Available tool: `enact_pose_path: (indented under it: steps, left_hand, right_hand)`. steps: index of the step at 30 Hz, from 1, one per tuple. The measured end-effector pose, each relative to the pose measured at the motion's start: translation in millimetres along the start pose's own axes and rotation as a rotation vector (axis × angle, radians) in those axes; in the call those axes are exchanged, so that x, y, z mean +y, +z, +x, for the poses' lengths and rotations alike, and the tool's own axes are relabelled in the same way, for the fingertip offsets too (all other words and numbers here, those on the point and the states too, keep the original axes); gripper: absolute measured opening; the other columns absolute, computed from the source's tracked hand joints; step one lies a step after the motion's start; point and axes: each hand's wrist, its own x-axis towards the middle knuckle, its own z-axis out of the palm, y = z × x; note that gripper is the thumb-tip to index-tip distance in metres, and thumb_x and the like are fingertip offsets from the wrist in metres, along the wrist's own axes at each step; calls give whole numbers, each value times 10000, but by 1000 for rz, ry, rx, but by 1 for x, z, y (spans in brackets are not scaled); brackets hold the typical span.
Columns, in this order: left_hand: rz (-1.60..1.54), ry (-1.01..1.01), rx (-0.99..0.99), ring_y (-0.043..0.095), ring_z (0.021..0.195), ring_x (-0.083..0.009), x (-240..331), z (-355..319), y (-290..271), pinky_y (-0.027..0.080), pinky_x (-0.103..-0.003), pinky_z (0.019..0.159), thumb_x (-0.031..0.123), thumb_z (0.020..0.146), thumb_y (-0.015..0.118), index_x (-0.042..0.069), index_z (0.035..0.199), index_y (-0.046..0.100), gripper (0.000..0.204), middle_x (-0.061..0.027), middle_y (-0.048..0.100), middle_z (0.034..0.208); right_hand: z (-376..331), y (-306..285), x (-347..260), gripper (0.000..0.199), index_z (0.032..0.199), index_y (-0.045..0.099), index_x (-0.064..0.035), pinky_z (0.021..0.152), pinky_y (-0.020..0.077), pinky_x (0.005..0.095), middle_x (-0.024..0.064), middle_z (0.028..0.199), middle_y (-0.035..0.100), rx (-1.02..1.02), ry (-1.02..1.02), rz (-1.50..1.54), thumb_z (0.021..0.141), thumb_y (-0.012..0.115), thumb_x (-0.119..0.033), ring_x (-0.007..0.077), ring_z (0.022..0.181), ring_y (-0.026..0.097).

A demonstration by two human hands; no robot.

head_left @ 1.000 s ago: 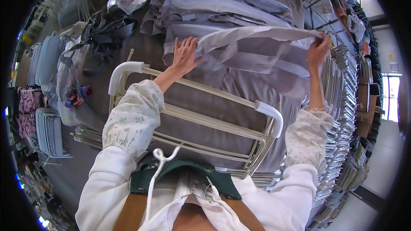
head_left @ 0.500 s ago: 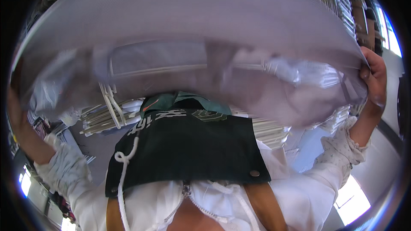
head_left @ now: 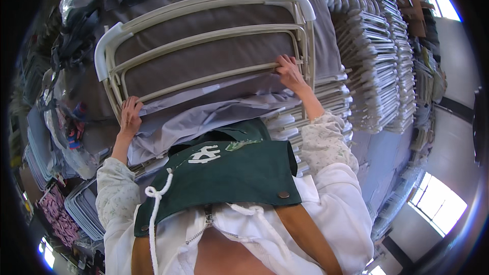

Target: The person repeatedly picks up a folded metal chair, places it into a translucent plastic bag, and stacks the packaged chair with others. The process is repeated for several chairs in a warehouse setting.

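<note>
On the grey padded table (head_left: 214,61), two hands are flattening a pale grey cloth (head_left: 204,117) beneath a cream tube frame (head_left: 204,35).

At the far left, clear plastic packages (head_left: 71,122) are lying in a heap, one showing red and blue contents; stacks of pale hangers (head_left: 377,71) are filling the right side. The left hand (head_left: 130,117) is pressing fingers-down on the cloth's left edge, the right hand (head_left: 290,73) is curling its fingers over the frame's lowest bar at the cloth's right end, and the cloth is stretching between them.
</note>
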Motion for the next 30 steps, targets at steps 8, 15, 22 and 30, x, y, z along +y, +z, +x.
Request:
enact_pose_path:
  steps: [8, 15, 22, 30]
  left_hand:
    - [-614, -287, -12, 551, 800, -229, 15, 54, -40, 439, -313, 738, -27, 756, 597, -39, 810, 557, 68, -124, 548, 833]
    - [-501, -708, 149, 462, 614, -135, 7, 39, -6, 368, -327, 568, 180, 862, 671, -29, 643, 548, 326, -71, 490, 641]
    - [76, -534, 273, 610, 1009, -243, 56, 40, -31, 456, -388, 840, 115, 743, 732, 29, 681, 626, 150, -70, 686, 992]
    - [-1430, -994, 11, 644, 961, -188, 231, 167, -25, 506, -333, 875, 215, 929, 662, 1, 1035, 679, 239, -78, 686, 1042]
  right_hand:
    - [57, -54, 67, 80, 822, 698, -40, 838, 451, 426, 120, 1007, 616, -30, 31, 526, 771, 636, -43, 356, 1029, 561]
    - [116, -55, 10, 264, 991, 623, -24, 812, 491, 458, 195, 983, 659, -278, 112, 105, 843, 692, -231, 409, 917, 624]
    - [168, 3, -93, 360, 912, 612, 14, 612, 441, 413, 183, 705, 617, -344, -36, 615, 852, 729, -320, 349, 631, 565]
    - [177, 4, -105, 354, 845, 626, 14, 649, 476, 454, 224, 707, 636, -460, 189, 660, 841, 724, -326, 413, 718, 627]
